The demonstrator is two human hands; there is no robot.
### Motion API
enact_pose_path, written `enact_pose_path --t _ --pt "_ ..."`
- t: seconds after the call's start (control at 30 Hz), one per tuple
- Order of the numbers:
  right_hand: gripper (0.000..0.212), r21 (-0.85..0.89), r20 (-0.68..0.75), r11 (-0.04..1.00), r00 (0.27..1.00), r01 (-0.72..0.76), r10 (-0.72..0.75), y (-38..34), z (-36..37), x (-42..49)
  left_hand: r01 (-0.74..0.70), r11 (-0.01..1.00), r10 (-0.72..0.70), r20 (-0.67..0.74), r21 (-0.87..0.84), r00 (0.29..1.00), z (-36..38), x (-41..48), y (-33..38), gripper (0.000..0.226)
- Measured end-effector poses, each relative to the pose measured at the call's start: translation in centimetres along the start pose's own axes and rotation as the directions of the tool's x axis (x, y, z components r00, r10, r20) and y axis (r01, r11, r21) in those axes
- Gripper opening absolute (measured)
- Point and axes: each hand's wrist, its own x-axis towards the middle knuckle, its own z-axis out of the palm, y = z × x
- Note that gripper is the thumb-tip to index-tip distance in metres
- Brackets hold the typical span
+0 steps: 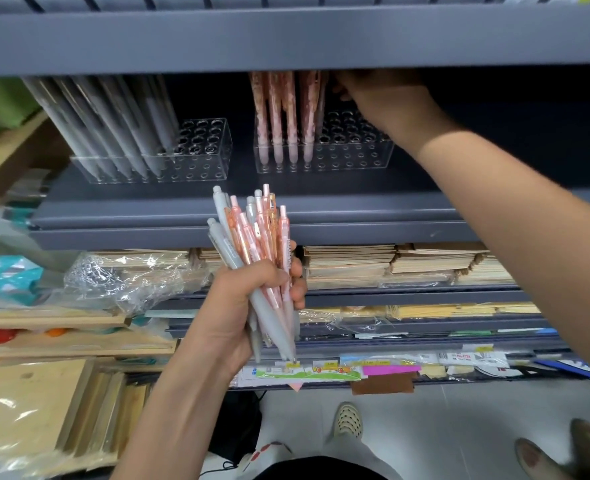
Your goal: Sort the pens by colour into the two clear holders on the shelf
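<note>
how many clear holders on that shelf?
2: left holder with grey pens, right holder with pink pens, where the right hand reaches. The arm could hide more.

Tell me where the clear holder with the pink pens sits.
In the head view, the pink-pen holder stands on the grey shelf, right of centre, beside and apart from the grey-pen holder on its left.

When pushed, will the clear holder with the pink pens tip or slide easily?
Probably slides: the right holder looks thin clear plastic on a smooth shelf. It may tip, since tall pink pens crowd only its left end.
</note>
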Motion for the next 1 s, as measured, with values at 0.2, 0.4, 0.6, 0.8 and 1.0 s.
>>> enact_pose_path --t 0.2,0.4,0.6,0.8,1.0 --pt "0.012 0.37 -0.123 0.928 0.992 0.041 0.005 0.6 -0.1 -6.5 0.024 1.0 -0.024 -0.007 -0.003 1.0 0.0 0.1 0.1 0.029" --pt "0.014 0.372 0.313 0.928 0.939 0.019 -0.144 0.3 1.0 -12.7 0.013 0.999 -0.014 0.003 0.046 1.0 0.8 0.4 -0.4 0.029" --pt "0.012 0.429 0.359 0.903 0.921 -0.017 -0.153 0.8 0.5 -13.3 -0.013 0.993 0.013 0.003 0.114 1.0 1.8 0.6 -0.8 0.02" --pt "0.013 0.578 0.35 0.812 0.923 -0.081 -0.158 1.9 -0.4 -13.5 0.032 0.996 -0.028 -0.057 0.081 0.998 2.4 0.9 -0.8 0.019" --pt "0.007 0.825 0.188 0.563 0.96 -0.04 -0.207 2.4 -0.8 -13.3 0.017 1.0 -0.019 -0.105 -0.016 0.994 2.0 1.4 -0.8 0.034"
